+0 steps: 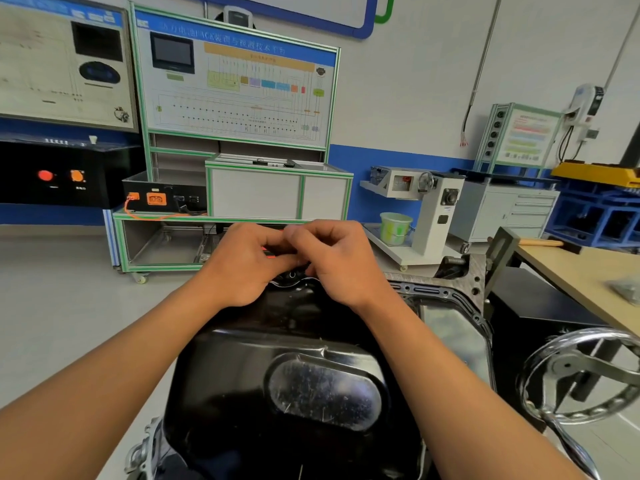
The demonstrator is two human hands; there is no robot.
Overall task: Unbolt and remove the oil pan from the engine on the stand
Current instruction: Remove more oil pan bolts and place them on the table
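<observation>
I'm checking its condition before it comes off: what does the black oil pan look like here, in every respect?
The oil pan is glossy black, apparently pressed metal, its bottom facing up at the camera, with a scuffed oval panel in the middle. Its thin rim shows at the far end, where the left hand and right hand grip a small red-and-black object over it.

I see a glossy black metal oil pan (277,358) sump-up on the grey engine block (475,271). A black-and-red tool (269,253) sits over its far rim.
</observation>
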